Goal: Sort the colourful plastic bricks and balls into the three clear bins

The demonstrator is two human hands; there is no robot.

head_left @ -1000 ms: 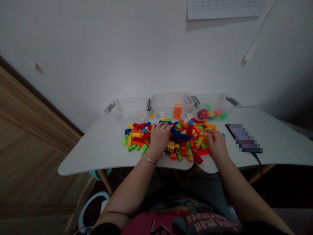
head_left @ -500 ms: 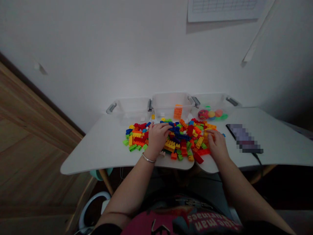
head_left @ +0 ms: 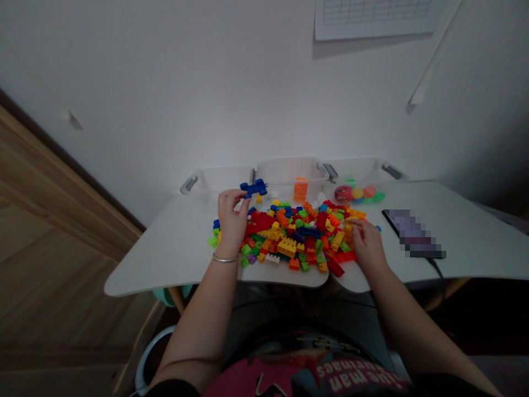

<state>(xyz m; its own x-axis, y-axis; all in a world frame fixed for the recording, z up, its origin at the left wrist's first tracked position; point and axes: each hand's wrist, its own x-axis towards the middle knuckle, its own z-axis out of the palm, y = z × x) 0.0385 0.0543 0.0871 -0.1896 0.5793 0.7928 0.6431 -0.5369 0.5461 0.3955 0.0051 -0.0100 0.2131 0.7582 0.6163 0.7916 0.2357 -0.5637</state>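
Observation:
A blue toy car base with wheels (head_left: pixel 253 188) is pinched between the thumb and fingers of my left hand (head_left: pixel 232 220), raised over the left part of the brick pile in front of the clear bins. Under it spreads a heap of colourful plastic building bricks (head_left: pixel 286 246) in red, yellow, green, orange and blue. At the heap's right edge, my right hand (head_left: pixel 368 242) has its fingers curled over an orange plastic piece (head_left: pixel 348 234); the fingers partly hide that piece.
Three clear plastic bins line the wall: the left bin (head_left: pixel 225 175), the middle bin (head_left: pixel 285 165) with an orange brick stack (head_left: pixel 301 189), and the right bin (head_left: pixel 359 165) with colourful round toys (head_left: pixel 357 193). A phone (head_left: pixel 413 234) with a cable lies right on the white table (head_left: pixel 165 259).
My left hand has lifted the blue car base out of the heap and carried it left and up towards the bins. My right hand has stayed in place.

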